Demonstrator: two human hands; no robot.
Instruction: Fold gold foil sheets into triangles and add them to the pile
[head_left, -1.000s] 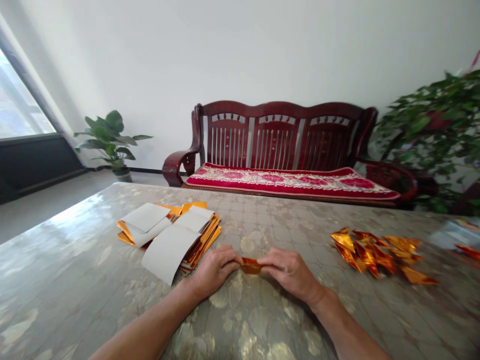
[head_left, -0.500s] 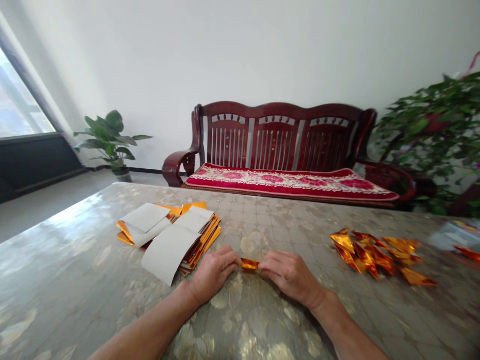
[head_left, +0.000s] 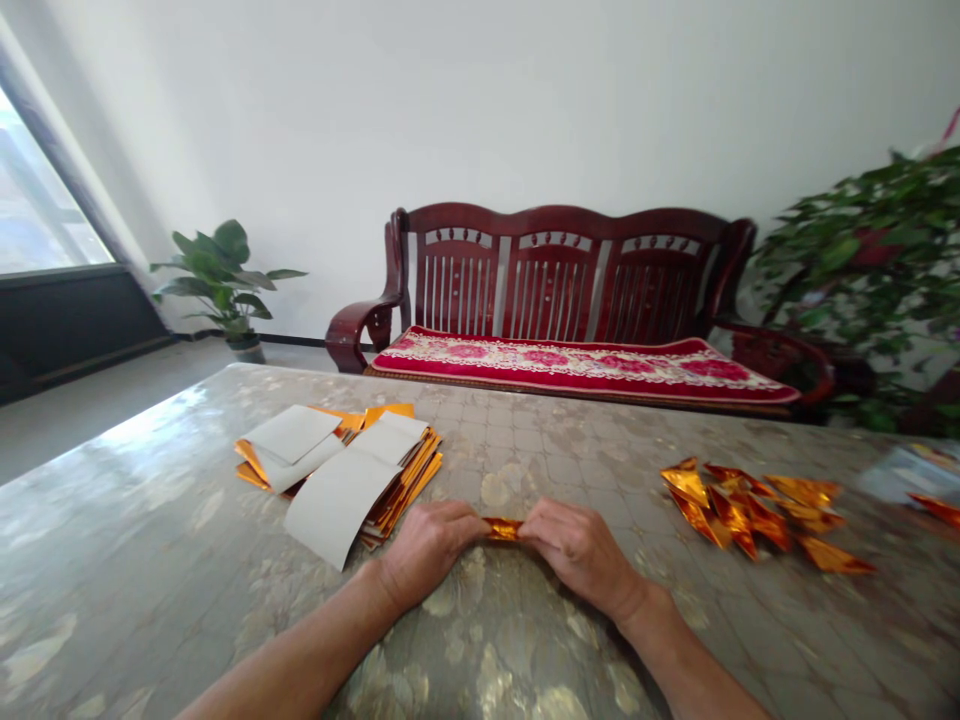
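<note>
Head camera: I see the left hand (head_left: 431,545) and right hand (head_left: 583,550) pinching opposite ends of a foil strip (head_left: 502,529), probably keeping it taut.

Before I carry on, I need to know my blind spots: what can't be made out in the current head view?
All in the head view:
- Strip: both ends, hidden by the left fingers and right fingers.
- Stack: number of sheets, hidden by overlap.
- Pile: exact count, as pieces overlap.
- Far-right piece: cut off by the right edge.
- Plastic: contents, blurred.
</note>
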